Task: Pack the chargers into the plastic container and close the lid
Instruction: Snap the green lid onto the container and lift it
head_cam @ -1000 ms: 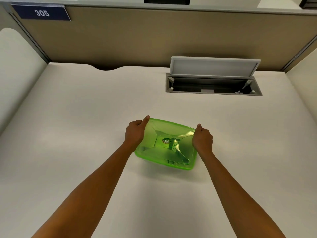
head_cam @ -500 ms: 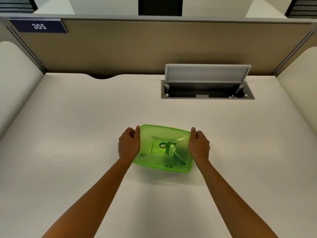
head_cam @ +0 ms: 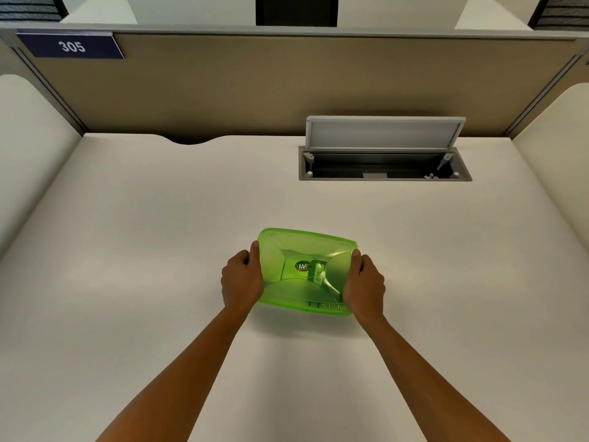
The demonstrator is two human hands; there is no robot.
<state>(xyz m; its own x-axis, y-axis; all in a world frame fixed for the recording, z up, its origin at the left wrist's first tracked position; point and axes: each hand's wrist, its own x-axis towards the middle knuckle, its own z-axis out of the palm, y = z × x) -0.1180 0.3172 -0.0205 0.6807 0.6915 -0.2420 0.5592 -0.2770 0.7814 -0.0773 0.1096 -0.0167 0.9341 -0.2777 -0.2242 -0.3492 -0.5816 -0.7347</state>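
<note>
A translucent green plastic container (head_cam: 304,250) sits on the desk in front of me with its lid on top. Through the lid I see a round label and pale shapes inside; I cannot tell what they are. My left hand (head_cam: 240,280) grips the container's left side, thumb on the lid's edge. At the right side, my right hand (head_cam: 365,283) holds it the same way, thumb on the lid's rim. No loose chargers lie on the desk.
An open cable hatch (head_cam: 384,161) with a raised grey flap is set into the desk (head_cam: 159,250) at the back right. A beige partition (head_cam: 287,84) with a "305" plate (head_cam: 71,46) closes off the back. Low white panels flank both sides.
The container has turned from skewed to nearly square to me. Both hands shifted from its far corners to its sides, and the view has tilted up a little.
</note>
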